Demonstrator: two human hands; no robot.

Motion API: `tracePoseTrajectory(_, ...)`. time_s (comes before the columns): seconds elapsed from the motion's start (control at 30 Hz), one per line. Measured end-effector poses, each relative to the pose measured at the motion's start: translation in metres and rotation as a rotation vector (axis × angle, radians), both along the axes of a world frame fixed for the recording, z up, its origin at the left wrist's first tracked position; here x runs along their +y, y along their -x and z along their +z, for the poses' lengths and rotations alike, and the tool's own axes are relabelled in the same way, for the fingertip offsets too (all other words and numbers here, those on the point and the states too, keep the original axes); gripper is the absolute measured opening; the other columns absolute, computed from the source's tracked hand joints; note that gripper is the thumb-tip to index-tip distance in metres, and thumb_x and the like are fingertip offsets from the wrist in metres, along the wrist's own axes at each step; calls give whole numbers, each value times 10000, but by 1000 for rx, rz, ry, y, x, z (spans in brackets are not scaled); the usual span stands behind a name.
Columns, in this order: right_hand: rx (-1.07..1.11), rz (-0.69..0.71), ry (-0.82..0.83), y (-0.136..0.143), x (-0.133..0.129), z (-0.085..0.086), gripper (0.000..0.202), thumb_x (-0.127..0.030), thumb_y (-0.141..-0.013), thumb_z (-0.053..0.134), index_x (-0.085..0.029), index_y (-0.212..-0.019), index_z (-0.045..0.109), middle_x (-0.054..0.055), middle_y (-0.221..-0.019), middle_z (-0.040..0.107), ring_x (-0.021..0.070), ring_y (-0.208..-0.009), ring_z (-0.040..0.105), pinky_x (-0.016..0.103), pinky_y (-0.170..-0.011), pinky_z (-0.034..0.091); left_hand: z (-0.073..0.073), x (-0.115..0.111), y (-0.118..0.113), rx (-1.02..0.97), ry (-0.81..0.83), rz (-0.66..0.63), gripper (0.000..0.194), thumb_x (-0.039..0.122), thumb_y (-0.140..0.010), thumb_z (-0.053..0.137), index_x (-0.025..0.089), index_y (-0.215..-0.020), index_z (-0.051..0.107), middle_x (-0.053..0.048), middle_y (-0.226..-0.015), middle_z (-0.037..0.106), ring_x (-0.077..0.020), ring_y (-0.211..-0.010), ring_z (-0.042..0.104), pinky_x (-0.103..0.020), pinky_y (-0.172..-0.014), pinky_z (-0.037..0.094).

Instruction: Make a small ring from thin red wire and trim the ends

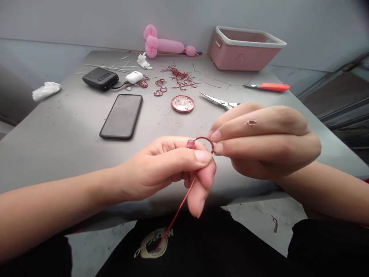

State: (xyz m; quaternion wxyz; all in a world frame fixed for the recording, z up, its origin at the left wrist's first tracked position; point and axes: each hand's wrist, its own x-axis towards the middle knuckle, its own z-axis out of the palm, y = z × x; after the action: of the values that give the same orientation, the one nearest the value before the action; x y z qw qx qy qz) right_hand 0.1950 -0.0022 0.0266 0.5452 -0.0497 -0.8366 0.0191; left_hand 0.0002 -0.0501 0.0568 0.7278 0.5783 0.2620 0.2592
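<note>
Between my two hands is a small dark-red cord loop with a round pink bead on its left side. My left hand pinches the cord between thumb and fingers; a thin red tail hangs from it toward my lap. The fingertips of my right hand are closed on the right side of the loop. Just beyond the hands lies a round red-rimmed dish of small pale beads. Silver scissors lie behind my right hand, which hides their handles.
A black phone, a power bank and a white earbud case are at left. Finished-looking cord rings and red cord scraps lie behind the dish. A red-handled knife, pink bin and pink balloon are farther back.
</note>
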Motion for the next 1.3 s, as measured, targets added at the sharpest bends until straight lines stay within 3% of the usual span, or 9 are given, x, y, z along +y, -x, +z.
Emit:
tracePoseTrajectory(0.1,-45,53,179,2,-6,5,155,-117,-900,563,-248,-883,642,-6,-827,627,110,-712,631,289,-665,578,4,-1,1,48,-95,16,341,236,-957,460,224,-633,569,25,-475,606,-113,-421,539,-246,-475,470)
tracePoseTrajectory(0.3,30,230,828,9,-21,13,80,-153,-857,675,-193,-884,610,34,-905,557,123,-755,619,252,-557,572,4,1,4,252,-649,331,303,211,-939,519,219,-646,597,11,-610,664,-125,-586,619,-242,-599,521)
tracePoseTrajectory(0.5,0,345,867,10,-12,8,60,-145,-877,684,-170,-854,635,11,-814,583,96,-714,618,230,-602,574,-1,4,4,329,-852,351,292,156,-921,516,195,-655,629,5,-630,666,-110,-571,589,-238,-562,468)
tracePoseTrajectory(0.6,-18,329,894,6,-4,8,82,-159,-837,735,-183,-818,659,10,-815,581,112,-773,613,259,-664,577,1,2,4,320,-752,340,284,175,-917,524,198,-662,646,3,-621,684,-113,-556,592,-232,-547,471)
tracePoseTrajectory(0.67,-65,365,865,4,1,9,80,-178,-826,753,-185,-798,678,10,-821,591,116,-804,611,270,-712,569,3,-2,3,260,-519,272,304,210,-922,530,208,-637,636,17,-535,656,-106,-475,571,-217,-494,468)
tracePoseTrajectory(0.83,-221,652,735,3,9,8,77,-201,-843,739,-164,-804,683,-4,-776,610,106,-795,611,291,-787,553,6,-12,0,88,-8,12,381,258,-921,563,213,-544,602,9,-411,597,-109,-354,534,-198,-366,428)
tracePoseTrajectory(0.93,-171,643,840,4,6,7,57,-170,-854,716,-152,-818,675,7,-788,612,105,-782,616,278,-751,557,6,-8,1,97,-65,35,326,228,-932,562,209,-621,660,13,-495,665,-105,-429,598,-192,-446,500)
tracePoseTrajectory(1.13,37,506,1019,8,-3,6,52,-122,-926,621,-149,-885,640,6,-786,622,96,-734,663,246,-681,595,2,7,3,229,-498,398,237,273,-953,586,201,-748,680,15,-646,716,-119,-639,680,-202,-608,559)
tracePoseTrajectory(1.3,-27,609,1039,8,-4,8,82,-179,-914,656,-129,-865,615,18,-820,626,117,-736,689,294,-695,636,1,9,4,165,-296,209,270,272,-970,555,197,-736,666,17,-607,706,-105,-577,661,-192,-572,561)
